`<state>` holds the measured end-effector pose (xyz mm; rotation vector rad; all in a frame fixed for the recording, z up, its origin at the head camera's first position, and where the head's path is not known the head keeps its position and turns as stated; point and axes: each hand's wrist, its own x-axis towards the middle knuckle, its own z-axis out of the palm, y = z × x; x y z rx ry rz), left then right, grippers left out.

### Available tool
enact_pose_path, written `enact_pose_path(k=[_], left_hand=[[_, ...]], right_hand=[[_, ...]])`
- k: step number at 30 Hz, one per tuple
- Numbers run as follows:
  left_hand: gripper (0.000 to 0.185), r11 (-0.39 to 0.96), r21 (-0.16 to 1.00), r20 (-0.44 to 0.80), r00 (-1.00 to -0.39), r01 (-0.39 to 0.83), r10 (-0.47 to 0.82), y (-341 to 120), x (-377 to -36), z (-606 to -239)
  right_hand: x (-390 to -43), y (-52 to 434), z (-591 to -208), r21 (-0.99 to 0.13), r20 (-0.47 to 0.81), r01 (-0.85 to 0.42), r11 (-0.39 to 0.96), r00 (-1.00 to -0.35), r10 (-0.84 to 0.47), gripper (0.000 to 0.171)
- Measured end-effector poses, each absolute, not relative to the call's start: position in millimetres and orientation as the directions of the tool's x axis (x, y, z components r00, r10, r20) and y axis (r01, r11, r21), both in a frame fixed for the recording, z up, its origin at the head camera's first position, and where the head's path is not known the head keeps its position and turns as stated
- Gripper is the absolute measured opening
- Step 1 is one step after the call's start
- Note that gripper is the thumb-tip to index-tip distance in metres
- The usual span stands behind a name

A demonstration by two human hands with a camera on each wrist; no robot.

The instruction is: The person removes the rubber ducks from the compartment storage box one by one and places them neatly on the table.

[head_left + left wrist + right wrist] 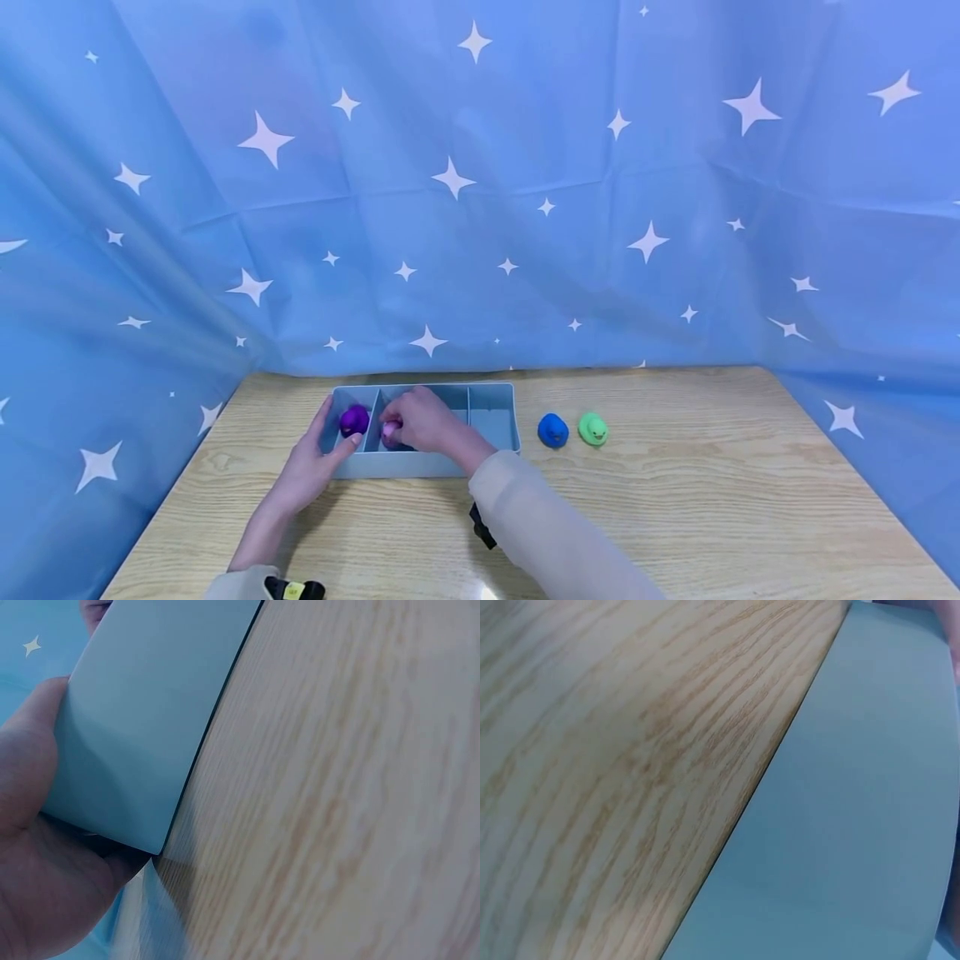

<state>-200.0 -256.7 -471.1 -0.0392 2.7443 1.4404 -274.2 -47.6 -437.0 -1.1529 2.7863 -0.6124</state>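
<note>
Grey-blue plastic three-compartment tray point(495, 392) near far edge of wooden surface point(675, 500). Left hand point(311, 467) grips its left end, fingers curled round the wall. Purple rubber duck point(354, 420) sits in left compartment. Right hand point(422, 419) pinches pink rubber duck point(390, 432) low in middle compartment. Blue rubber duck point(552, 430) and green rubber duck point(593, 429) remain outside, right of tray. Judged about halfway. Pink duck mostly hidden; wrist views show only tray wall.

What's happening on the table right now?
A person is working at a grey divided tray. The left hand holds the tray's left end, beside a purple duck in the left compartment. The right hand grips a pink duck in the middle compartment. A blue duck and green duck stand on the table.
</note>
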Motion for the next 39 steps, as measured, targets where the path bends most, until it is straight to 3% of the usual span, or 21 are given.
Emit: enact_pose_path(k=[8,19,32,39], left_hand=[[0.095,0.575,0.818,-0.033,-0.999,-0.028,-0.002,-255.8,-199.7,-469.7],[0.095,0.573,0.82,-0.036,-0.999,-0.025,0.007,-251.1,-197.5,-470.3],[0.096,0.582,0.813,-0.018,-1.0,-0.006,0.015,-254.8,-199.2,-467.6],[0.095,0.58,0.814,-0.035,-0.999,-0.023,0.009,-255.6,-198.7,-469.9]], right_hand=[[-271.2,-44.3,-440.2,-0.446,0.126,-0.638,0.628,-0.74,-0.661,0.02],[-270.1,-37.4,-438.2,-0.459,0.145,-0.656,0.599,-0.721,-0.678,0.019],[-265.1,-27.0,-412.3,-0.621,0.137,-0.576,0.531,-0.748,-0.65,0.022],[-253.7,-15.6,-395.5,-0.633,0.174,-0.6,0.49,-0.726,-0.665,0.029]])
